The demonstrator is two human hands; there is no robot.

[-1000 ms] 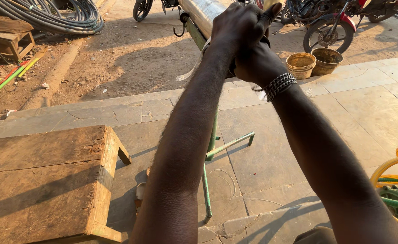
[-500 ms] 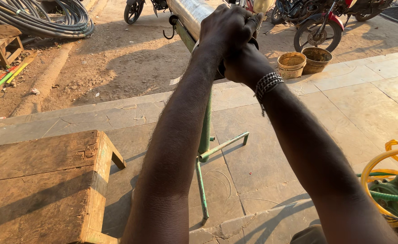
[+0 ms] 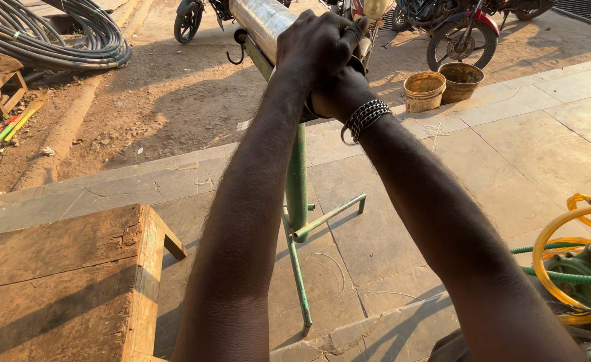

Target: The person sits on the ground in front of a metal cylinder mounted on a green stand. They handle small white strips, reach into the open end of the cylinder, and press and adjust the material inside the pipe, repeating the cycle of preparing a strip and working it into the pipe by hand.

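1. The left hand [image 3: 319,43] is clamped down over the near end of a shiny metal pipe [image 3: 258,23], fingers curled tight across the top.
2. The right hand [image 3: 339,94] sits just under and behind it, closed around the same end, though what exactly its fingers grip is hidden by the left hand. A beaded metal bracelet [image 3: 366,117] rings that wrist.
3. The pipe runs away from the hands toward the upper left, resting on a green metal stand [image 3: 297,194]. A dark hook [image 3: 236,48] hangs off the stand's upper bar, beside the pipe.
4. The stand's upright drops straight below the hands to the paved stone floor [image 3: 510,147], with thin green legs splayed out across the slabs.
5. Out left, a worn wooden bench [image 3: 61,281] fills the lower corner.
6. Out right, coiled yellow and green hoses [image 3: 570,268] lie at the frame edge.
7. Beyond the hands, two round buckets [image 3: 443,87] stand side by side on the paving.
8. Further back, on the dirt: parked motorcycles [image 3: 463,27] and a big coil of black cable [image 3: 54,37] at top left.
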